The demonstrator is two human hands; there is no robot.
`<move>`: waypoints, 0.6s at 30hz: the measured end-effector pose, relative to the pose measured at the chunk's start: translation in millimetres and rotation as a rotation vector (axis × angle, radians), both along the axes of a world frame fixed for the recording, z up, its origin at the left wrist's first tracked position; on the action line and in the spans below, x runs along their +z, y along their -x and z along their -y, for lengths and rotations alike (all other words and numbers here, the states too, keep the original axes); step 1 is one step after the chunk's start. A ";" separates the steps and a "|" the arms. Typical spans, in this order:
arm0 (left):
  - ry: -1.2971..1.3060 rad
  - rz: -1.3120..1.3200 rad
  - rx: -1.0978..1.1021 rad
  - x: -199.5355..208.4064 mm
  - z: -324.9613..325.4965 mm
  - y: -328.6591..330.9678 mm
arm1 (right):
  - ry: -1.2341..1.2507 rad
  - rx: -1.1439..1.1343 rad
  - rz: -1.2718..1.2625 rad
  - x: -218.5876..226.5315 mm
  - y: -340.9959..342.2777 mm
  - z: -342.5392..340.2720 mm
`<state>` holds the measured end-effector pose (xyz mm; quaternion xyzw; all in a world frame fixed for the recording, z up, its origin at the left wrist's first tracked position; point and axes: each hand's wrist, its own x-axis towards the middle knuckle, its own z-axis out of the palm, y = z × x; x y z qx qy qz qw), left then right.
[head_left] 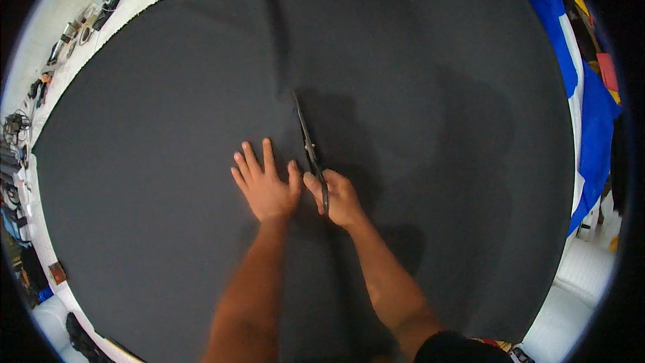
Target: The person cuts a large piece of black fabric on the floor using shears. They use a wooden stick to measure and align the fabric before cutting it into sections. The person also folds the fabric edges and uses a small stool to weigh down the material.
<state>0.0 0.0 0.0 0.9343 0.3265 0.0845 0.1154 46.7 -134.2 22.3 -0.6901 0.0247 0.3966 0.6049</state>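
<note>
A large sheet of dark grey cloth (pixel 154 121) covers most of the table. My left hand (pixel 267 187) lies flat on it, palm down with the fingers spread. Just to its right, my right hand (pixel 340 200) grips a pair of scissors (pixel 308 141) by the dark handles. The long blades point away from me and slightly left, over the cloth. They look nearly closed. I cannot tell whether any cloth sits between them. A soft crease runs in the cloth beyond the blade tips.
A white table edge (pixel 50 255) shows along the left, with a small brown block (pixel 58 272) on it. Beyond lie cables and small tools. Blue sheeting (pixel 591 141) hangs along the right side, above white rolls (pixel 584 272) at the lower right.
</note>
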 end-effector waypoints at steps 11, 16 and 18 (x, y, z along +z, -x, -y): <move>0.024 -0.076 -0.028 18.2 0.1 2.8 | -0.009 -0.023 0.072 4.4 -104.4 -74.0; 0.067 -0.113 -0.024 19.0 1.7 -5.1 | 0.145 -0.018 0.190 5.2 -112.5 -81.6; 0.063 -0.124 -0.025 17.3 0.6 -2.6 | 0.144 -0.021 0.203 0.3 -115.8 -84.2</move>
